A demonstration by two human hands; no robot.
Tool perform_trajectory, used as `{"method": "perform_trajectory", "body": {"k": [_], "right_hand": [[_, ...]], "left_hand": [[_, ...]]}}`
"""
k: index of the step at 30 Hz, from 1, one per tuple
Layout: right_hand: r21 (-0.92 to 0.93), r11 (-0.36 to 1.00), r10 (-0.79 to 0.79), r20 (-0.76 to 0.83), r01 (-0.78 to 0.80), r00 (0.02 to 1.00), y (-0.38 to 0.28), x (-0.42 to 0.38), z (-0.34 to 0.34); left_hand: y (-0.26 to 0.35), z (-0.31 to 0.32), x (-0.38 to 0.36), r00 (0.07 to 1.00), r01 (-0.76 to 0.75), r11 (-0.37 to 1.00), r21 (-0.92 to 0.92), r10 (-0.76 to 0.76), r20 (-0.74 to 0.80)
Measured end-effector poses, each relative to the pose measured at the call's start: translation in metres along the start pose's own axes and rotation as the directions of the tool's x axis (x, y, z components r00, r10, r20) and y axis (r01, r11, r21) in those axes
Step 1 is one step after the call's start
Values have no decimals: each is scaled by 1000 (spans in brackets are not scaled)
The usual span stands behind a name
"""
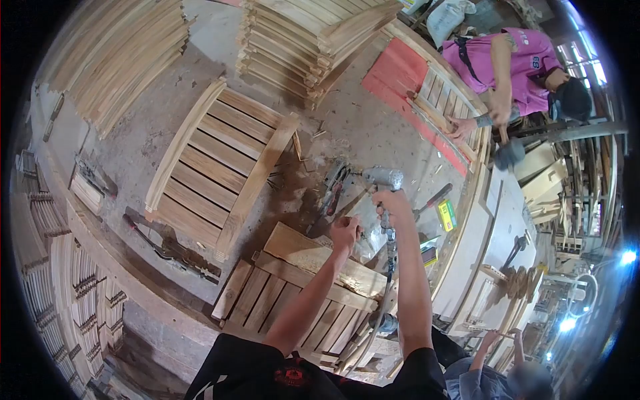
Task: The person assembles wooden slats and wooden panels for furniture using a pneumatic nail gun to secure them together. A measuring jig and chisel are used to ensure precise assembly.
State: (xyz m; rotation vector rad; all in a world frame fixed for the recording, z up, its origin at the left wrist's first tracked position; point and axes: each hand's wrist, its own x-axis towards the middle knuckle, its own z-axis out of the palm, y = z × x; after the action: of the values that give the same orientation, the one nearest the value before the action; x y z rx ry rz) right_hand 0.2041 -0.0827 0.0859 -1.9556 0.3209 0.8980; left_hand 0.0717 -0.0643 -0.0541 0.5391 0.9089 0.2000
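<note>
My right hand (395,205) is wrapped round the handle of a silver air drill (383,176), which points to the left. A hose (390,267) runs from the handle back toward my body. My left hand (345,233) is closed, fingers curled together, just left of the drill; anything inside it is too small to make out. Below the left hand lies a wooden board (300,250) on a slatted wooden panel (267,300). Further left, a second slatted panel (213,157) rests on the table. Dark hand tools (337,180) lie near the drill's tip.
Stacks of wooden slats (127,60) and panels (287,60) stand at the back. A clamp-like tool (163,247) lies at left. A yellow box (447,215) and a chisel-like tool (435,200) sit at right. A co-worker in pink (527,67) holds a mallet (509,155); another person (480,373) works lower right.
</note>
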Motion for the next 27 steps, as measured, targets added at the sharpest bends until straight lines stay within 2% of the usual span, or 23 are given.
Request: {"method": "perform_trajectory", "body": {"k": [7, 13, 19, 25, 27], "right_hand": [[-88, 996, -4, 48, 8, 999, -8, 11, -10], [-40, 996, -80, 34, 81, 996, -3, 9, -8], [-15, 998, -67, 44, 68, 997, 0, 9, -10], [11, 998, -57, 60, 57, 997, -1, 8, -12], [29, 997, -68, 67, 66, 995, 0, 10, -12]], "left_hand": [[-5, -4, 0, 999, 10, 1000, 12, -9, -37], [-5, -8, -4, 999, 32, 999, 30, -32, -17], [-10, -10, -2, 998, 58, 998, -3, -58, -34], [-1, -6, -6, 1000, 27, 998, 49, -27, 4], [5, 1, -7, 999, 29, 999, 37, -28, -30]]}}
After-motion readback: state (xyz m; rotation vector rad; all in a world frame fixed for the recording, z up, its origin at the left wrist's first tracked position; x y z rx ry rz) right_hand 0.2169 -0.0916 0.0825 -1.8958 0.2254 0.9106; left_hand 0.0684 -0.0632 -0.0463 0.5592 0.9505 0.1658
